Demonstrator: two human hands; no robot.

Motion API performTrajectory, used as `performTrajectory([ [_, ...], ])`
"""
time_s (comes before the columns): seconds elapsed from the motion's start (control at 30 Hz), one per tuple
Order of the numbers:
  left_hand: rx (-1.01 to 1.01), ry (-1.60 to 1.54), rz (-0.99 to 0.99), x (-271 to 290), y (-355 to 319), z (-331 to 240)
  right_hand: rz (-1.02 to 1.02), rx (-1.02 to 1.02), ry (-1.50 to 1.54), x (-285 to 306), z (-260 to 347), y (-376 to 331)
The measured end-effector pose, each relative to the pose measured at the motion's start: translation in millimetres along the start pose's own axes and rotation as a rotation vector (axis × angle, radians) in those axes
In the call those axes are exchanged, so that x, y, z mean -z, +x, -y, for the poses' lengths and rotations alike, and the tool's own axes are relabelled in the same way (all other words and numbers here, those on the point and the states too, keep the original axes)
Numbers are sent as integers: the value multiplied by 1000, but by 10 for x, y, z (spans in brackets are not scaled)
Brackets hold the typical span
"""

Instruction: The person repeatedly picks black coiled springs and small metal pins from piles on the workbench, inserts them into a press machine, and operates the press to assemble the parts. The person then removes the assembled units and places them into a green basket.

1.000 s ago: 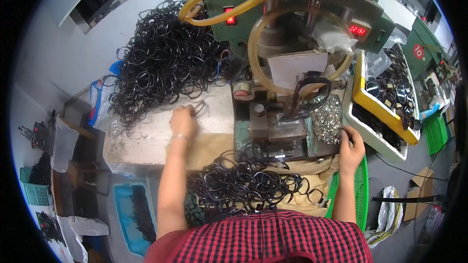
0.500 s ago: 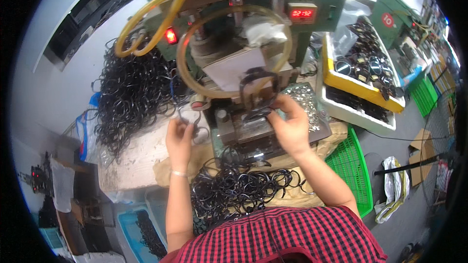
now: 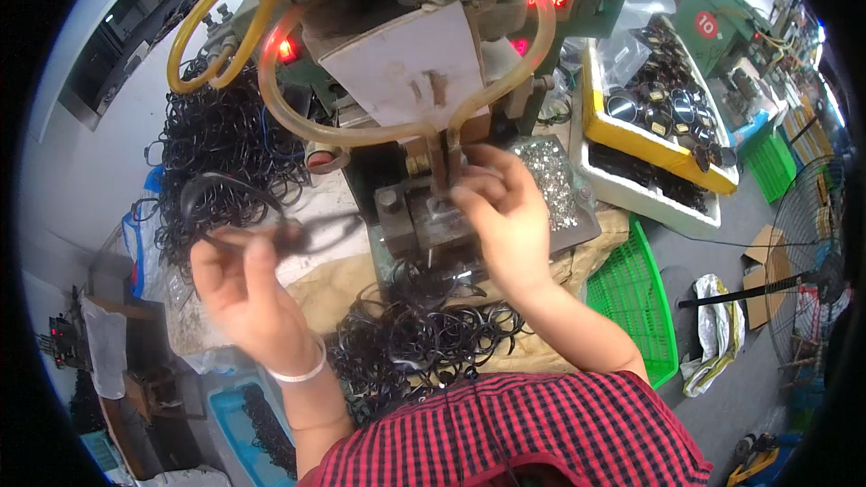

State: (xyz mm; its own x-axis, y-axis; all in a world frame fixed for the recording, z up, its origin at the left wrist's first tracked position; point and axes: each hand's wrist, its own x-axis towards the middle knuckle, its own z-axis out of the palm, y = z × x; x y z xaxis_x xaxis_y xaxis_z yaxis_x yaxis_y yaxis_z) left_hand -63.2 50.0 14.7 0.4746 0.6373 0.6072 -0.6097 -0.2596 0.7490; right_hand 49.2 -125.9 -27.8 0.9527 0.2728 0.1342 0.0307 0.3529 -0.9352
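At the left, over the board, my left hand (image 3: 248,293) pinches a black glasses frame (image 3: 221,189) between thumb and fingers; motion blurs both. Under the press head of a green bench machine, my right hand (image 3: 510,216) reaches to the small metal die (image 3: 435,215). Its thumb and fingertips are drawn together there; anything between them is too small or hidden. Beside that hand lies a tray of small shiny metal pieces (image 3: 546,176). Loose black frames (image 3: 424,329) lie heaped below the die, close to my body.
A larger pile of black frames (image 3: 212,135) covers the far left. Two stacked foam boxes (image 3: 654,149) at the right hold dark lenses and parts. A yellow hose (image 3: 311,131) loops before the press. A green basket (image 3: 640,307) and a fan (image 3: 812,280) stand at the right.
The glasses frame, held up by my right hand in front of the press before, is now at the left in my left hand. My right hand has closed in on the die.
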Motion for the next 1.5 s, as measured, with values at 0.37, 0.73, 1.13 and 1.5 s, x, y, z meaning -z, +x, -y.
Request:
performTrajectory([
  [0.37,131,154,448,-727,-101,200,-208,348,-1457,1147,-488,222],
  [0.73,78,180,479,-782,-73,277,-271,462,-1309,1237,-639,307],
  [1.13,-329,785,-44,220,-113,750,-404,348,-863,1365,-558,78],
  [1.5,-759,1435,260,985,818,1864,-249,297,-798,1113,-508,135],
])
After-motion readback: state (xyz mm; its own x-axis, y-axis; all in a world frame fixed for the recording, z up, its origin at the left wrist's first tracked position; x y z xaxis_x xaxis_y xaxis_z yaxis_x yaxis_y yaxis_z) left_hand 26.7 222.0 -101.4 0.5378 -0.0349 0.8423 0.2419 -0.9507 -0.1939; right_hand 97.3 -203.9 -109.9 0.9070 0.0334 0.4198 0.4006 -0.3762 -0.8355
